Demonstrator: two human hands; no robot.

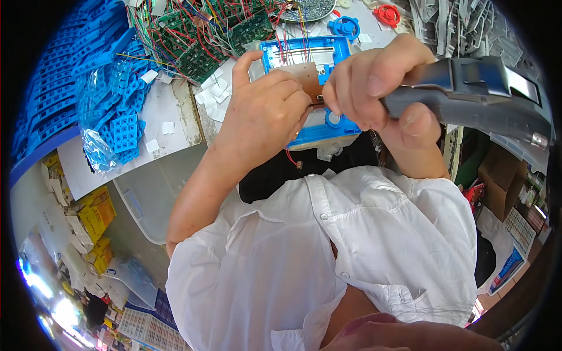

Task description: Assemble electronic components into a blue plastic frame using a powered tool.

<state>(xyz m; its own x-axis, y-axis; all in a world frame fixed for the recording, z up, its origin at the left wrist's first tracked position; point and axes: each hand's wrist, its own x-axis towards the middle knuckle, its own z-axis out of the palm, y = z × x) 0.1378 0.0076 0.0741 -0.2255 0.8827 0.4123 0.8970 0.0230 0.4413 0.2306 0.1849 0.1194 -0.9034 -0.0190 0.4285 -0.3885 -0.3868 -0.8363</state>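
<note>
A blue plastic case (325, 133) lies in front of me, with a brown circuit board (304, 75) and thin wires inside. My left hand (266, 99) is curled over the board's left side, its thumb and fingertips pinching near the lower edge while the index finger sticks up. My right hand (374, 82) is closed around a long dark grey tool (468, 96), whose body reaches out to the right. Its kind I cannot make out, and its working end is hidden by the fingers over the board. A short red wire with a small plug (299, 165) hangs from the case's near side.
Green circuit boards (199, 58) with tangled wires lie behind my left hand. Blue plastic parts (64, 76) are heaped at far left, grey strips (462, 26) at far right. Blue (344, 27) and red rings (387, 15) sit behind the case. A clear bin (140, 202) stands below the table.
</note>
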